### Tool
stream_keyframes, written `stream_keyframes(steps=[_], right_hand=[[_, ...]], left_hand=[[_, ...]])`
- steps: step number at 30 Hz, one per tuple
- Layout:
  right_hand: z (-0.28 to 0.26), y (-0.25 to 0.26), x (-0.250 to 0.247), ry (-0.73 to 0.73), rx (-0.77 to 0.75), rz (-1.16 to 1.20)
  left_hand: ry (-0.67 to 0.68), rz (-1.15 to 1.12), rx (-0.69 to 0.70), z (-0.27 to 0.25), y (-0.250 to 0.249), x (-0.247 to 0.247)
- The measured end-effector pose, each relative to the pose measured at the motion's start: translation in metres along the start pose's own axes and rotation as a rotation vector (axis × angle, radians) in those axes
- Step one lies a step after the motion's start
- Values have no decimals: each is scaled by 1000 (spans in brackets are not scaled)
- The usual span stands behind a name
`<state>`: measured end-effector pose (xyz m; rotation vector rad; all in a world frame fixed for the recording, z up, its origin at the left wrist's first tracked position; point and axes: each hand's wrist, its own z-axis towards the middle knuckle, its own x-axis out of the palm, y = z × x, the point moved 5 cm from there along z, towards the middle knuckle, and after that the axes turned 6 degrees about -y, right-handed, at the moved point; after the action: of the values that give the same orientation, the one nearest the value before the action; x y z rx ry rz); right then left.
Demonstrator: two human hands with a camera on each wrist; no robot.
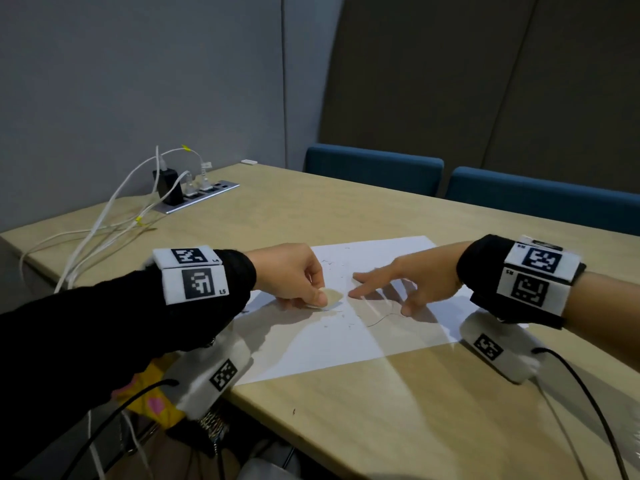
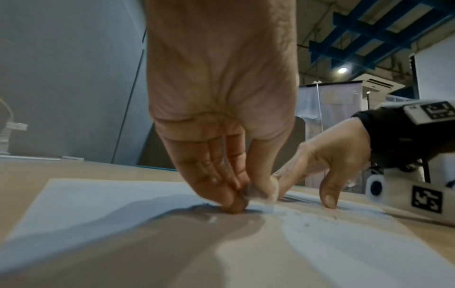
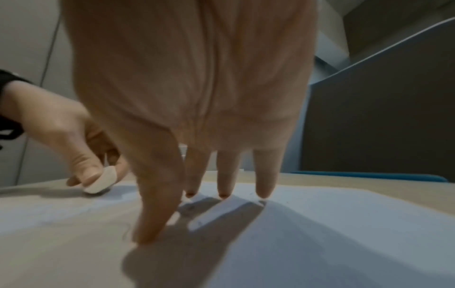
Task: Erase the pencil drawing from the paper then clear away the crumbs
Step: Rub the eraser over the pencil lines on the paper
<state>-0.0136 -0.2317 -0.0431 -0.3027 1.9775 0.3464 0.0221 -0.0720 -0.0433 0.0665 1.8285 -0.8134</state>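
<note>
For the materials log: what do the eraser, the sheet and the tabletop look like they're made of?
Eraser: off-white, matte, rounded; probably rubber or vinyl.
Sheet: thin white matte paper, lying flat, specked with crumbs.
Tabletop: pale wood-grain, smooth low sheen; likely laminate, possibly veneer.

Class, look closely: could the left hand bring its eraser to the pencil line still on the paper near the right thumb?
Probably yes: the left hand holds the eraser close by, with bare paper between it and the pencil line.
</note>
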Motion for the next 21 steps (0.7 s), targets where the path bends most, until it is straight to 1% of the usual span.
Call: stream_keyframes(steps=[1, 4, 8, 12, 17, 21], right_hand=[[0, 0, 2, 20, 1, -20], [0, 3, 4, 19, 11, -66], [4, 14, 1, -33, 25, -67], [9, 21, 1, -72, 64, -135], [5, 31, 5, -98, 100, -200], [8, 38, 1, -106, 93, -156]], left_hand=[[-6, 34, -3, 0, 1, -2], [-22, 109, -12, 0, 3, -11], [-13, 128, -22, -1, 1, -23], [6, 144, -35, -1, 3, -11], [-104, 117, -30, -2, 11, -9], [-163, 149, -4, -3, 10, -12]])
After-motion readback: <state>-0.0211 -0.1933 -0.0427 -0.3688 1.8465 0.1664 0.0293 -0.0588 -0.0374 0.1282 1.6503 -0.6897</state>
